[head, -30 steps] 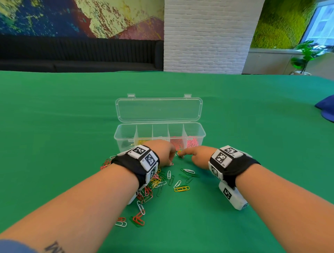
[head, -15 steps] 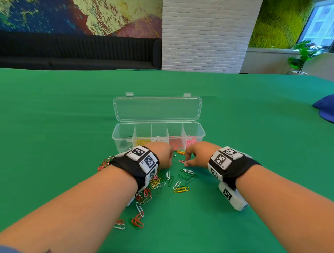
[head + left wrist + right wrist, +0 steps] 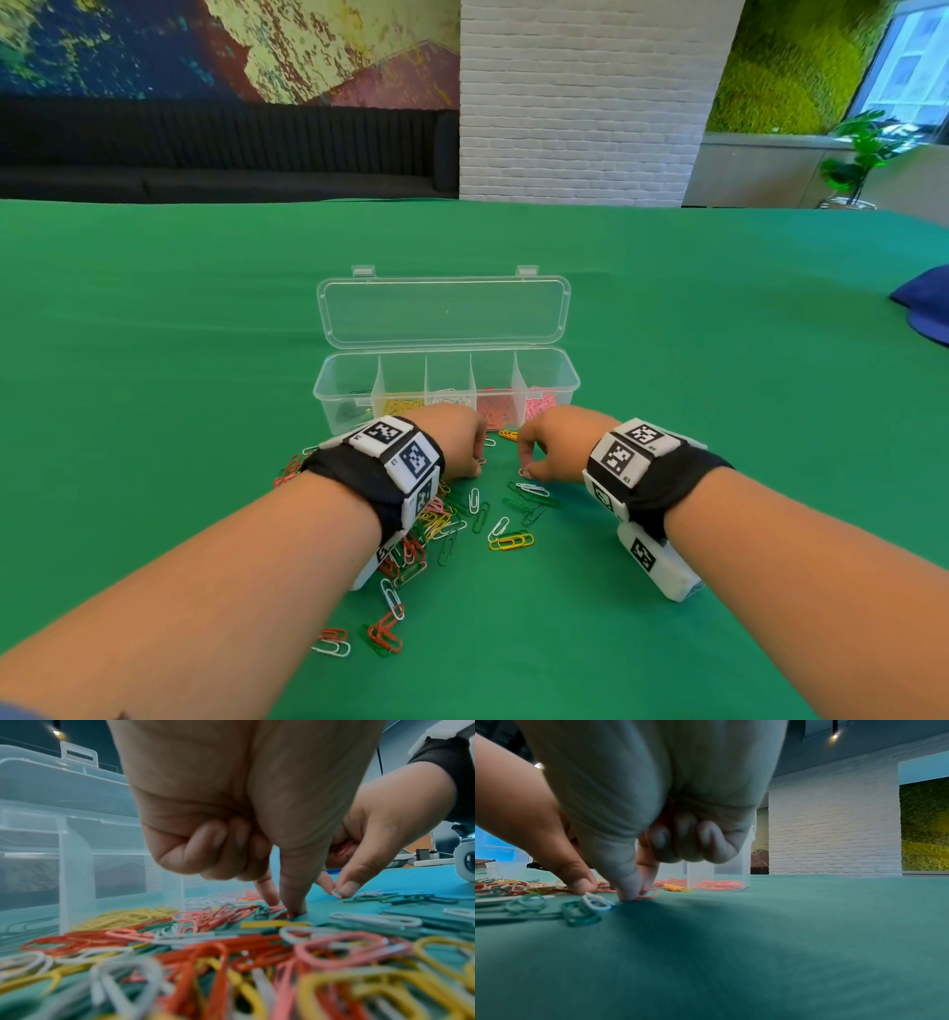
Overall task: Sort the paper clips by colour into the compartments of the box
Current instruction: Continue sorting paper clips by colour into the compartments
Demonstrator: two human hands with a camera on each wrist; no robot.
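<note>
Right hand (image 3: 552, 444) back onto pink clip (image 3: 335, 893)

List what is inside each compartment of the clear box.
In the box, left to right: a few dark green clips, yellow clips, white clips, red clips, pink clips. The hands hide the near wall's lower middle, so some clips are covered.

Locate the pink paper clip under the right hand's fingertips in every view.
Head: pink paper clip, centre, under the right hand.
Left wrist: right of centre, pinched on the green cloth.
Right wrist: left of centre.
Shared landmark: clear plastic compartment box.
</note>
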